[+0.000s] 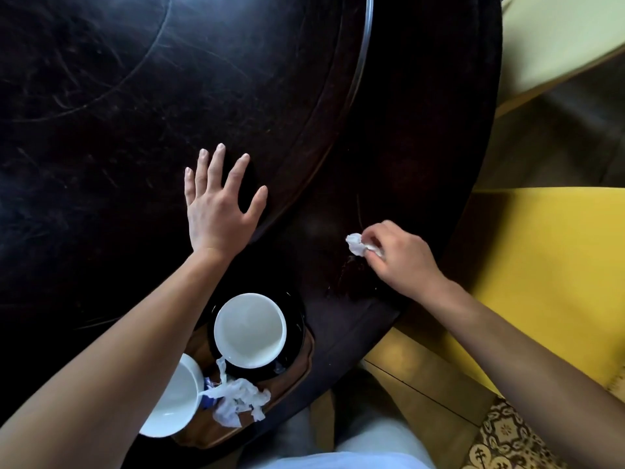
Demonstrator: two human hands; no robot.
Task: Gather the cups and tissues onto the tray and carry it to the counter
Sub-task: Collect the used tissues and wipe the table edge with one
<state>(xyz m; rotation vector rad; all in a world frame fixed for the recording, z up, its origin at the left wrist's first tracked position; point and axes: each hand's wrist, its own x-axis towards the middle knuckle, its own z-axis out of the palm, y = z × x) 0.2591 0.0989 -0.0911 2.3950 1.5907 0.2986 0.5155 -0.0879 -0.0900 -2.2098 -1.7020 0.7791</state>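
Note:
A brown wooden tray (306, 357) sits at the near edge of the dark round table (101, 164). On it a white cup (250, 328) rests on a black saucer (296, 328). A second white cup (176, 401) stands at the tray's left, partly under my left forearm. Crumpled white tissues (238, 399) lie on the tray between the cups. My left hand (220, 204) is flat on the table with fingers spread, holding nothing. To the right, near the table's edge, my right hand (399, 255) pinches a small crumpled tissue (356, 243).
A raised ring (341, 106) curves across the tabletop beyond my left hand. A yellow seat (548, 265) stands close against the table's right edge, with a pale one (554, 38) further back. Patterned floor tile (507, 434) shows at the bottom right.

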